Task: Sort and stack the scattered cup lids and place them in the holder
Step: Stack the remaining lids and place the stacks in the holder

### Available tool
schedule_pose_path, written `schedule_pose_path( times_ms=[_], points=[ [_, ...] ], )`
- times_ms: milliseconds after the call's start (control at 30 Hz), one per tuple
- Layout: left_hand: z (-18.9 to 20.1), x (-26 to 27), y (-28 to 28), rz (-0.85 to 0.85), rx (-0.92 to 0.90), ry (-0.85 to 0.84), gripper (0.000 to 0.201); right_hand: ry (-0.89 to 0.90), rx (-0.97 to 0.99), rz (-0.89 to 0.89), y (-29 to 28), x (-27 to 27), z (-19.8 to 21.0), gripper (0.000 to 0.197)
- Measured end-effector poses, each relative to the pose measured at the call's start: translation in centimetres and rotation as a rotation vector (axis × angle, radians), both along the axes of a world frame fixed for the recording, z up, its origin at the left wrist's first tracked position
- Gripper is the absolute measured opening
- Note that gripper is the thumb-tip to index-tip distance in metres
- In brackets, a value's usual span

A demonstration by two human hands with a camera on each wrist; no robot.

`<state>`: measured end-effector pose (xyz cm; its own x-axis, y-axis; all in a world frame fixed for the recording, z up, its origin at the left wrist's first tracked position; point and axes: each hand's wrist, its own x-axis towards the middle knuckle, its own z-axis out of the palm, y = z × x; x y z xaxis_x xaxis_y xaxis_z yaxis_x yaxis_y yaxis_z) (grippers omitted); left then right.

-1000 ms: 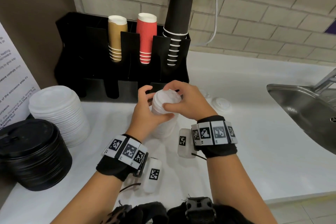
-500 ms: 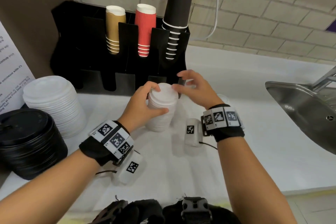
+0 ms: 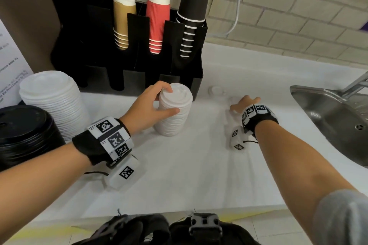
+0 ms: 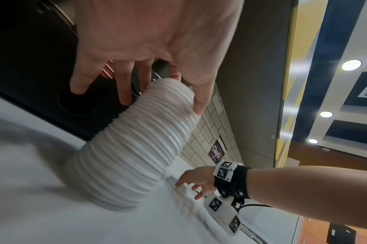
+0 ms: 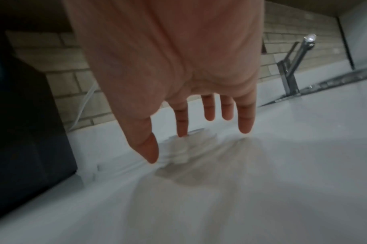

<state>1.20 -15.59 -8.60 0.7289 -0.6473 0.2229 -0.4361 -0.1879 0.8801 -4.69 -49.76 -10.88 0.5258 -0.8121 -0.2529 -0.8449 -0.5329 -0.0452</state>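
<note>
A tall stack of small white lids [image 3: 173, 113] [image 4: 136, 148] stands on the white counter in front of the black holder [image 3: 95, 49]. My left hand [image 3: 153, 105] [image 4: 157, 85] grips the stack near its top, thumb in front and fingers behind. My right hand [image 3: 244, 102] [image 5: 191, 130] hovers open with spread fingers just over a loose white lid [image 5: 178, 153] on the counter to the right. Another small lid [image 3: 216, 90] lies beyond it, near the holder's right corner.
The holder carries gold [image 3: 122, 24], red [image 3: 157, 24] and black [image 3: 192, 12] cup stacks. A wide white lid stack [image 3: 53, 101] and a black lid stack [image 3: 23, 135] stand at the left. A steel sink [image 3: 334, 117] with a tap lies at the right.
My right hand has left the top of the small lid stack and moved right and down to the loose lid. The left hand keeps hold of the stack.
</note>
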Motion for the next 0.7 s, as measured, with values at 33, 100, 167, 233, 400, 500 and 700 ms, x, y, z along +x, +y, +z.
schedule_pose_path(
  times_ms=[33,100,167,233,400,500,700],
  points=[
    [0.1,0.0,0.1,0.001,0.0,0.001,0.04,-0.003,-0.029,0.027,-0.2,-0.1,-0.2,0.064],
    [0.2,-0.2,0.1,0.006,-0.002,0.004,0.04,-0.003,-0.047,0.077,-0.4,-0.3,-0.2,0.064],
    [0.2,-0.4,0.0,0.011,0.001,-0.002,0.041,-0.001,-0.011,0.141,-0.4,-0.1,0.1,0.061],
    [0.2,-0.6,0.0,0.015,0.013,-0.012,0.043,-0.034,0.03,0.182,-0.4,0.0,0.3,0.052],
    [0.2,-0.6,-0.1,0.033,-0.013,0.001,0.043,-0.145,0.071,0.135,0.0,0.1,0.8,0.049],
    [0.0,-0.6,-0.3,0.057,-0.025,0.011,0.044,-0.312,0.107,0.122,1.1,0.3,2.4,0.052],
    [0.0,-1.1,-0.9,0.1,-0.069,0.009,0.046,-0.724,0.415,0.518,8.6,0.4,7.3,0.033]
  ],
)
